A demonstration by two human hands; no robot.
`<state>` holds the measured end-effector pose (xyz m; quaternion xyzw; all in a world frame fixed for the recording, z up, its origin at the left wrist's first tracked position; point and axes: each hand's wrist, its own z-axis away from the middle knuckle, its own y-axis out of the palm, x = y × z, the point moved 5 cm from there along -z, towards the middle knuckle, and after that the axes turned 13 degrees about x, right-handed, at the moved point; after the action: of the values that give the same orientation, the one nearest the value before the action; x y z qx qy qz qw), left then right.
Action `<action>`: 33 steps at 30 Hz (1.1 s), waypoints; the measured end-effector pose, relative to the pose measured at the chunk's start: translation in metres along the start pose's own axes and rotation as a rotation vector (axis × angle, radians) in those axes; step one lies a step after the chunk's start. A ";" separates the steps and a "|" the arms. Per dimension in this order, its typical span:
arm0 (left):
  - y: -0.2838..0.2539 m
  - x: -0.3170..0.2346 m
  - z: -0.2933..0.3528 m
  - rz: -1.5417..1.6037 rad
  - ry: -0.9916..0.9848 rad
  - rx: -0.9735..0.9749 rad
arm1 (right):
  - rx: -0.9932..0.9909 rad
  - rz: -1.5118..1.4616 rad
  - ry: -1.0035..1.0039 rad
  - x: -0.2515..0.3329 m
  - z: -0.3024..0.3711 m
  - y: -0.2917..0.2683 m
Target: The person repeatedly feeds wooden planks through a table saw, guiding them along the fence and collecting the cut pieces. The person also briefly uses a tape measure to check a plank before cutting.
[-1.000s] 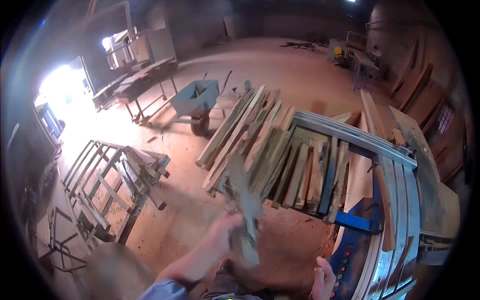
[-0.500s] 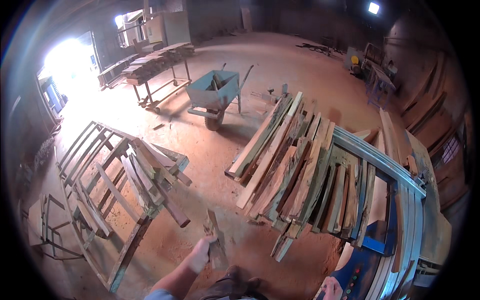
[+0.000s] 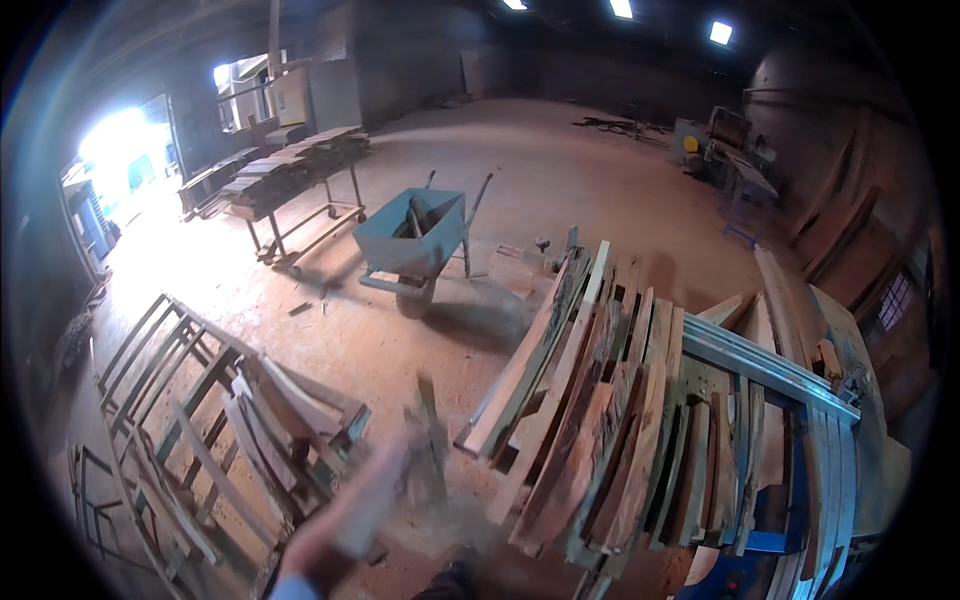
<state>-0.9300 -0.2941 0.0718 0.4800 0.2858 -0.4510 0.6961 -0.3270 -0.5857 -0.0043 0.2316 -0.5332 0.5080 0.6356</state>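
Note:
My left hand, smeared by motion, reaches forward from the lower edge, closed on a short rough piece of wood. The wood stands out ahead of the hand, over the floor between two stacks of timber. To its right lies a big pile of rough boards, side by side on a metal-framed bench. On the left, several offcuts rest across a metal rack. My right hand is out of the picture.
Ahead stands a blue-grey wheelbarrow with wood pieces in it. Behind it to the left is a wheeled trolley loaded with boards. Metal rails border the pile at right. Small scraps lie on the dusty floor.
My view has tilted up, so the wheelbarrow and trolley sit lower. The left hand has swung forward with the wood. My right hand, earlier by the button panel, has left the picture.

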 end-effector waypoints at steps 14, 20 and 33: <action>-0.030 -0.110 -0.202 -0.156 0.030 0.185 | -0.084 0.135 0.172 -0.016 0.026 0.053; 0.010 -0.042 -0.115 -0.414 -0.007 0.286 | -0.100 0.142 0.063 0.067 0.029 0.085; 0.212 0.086 0.112 -0.836 0.252 0.190 | 0.202 -0.220 0.058 -0.066 0.051 0.013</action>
<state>-0.7055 -0.4003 0.1299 0.4364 0.4953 -0.6557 0.3665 -0.3558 -0.6498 -0.0513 0.3369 -0.4320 0.4928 0.6760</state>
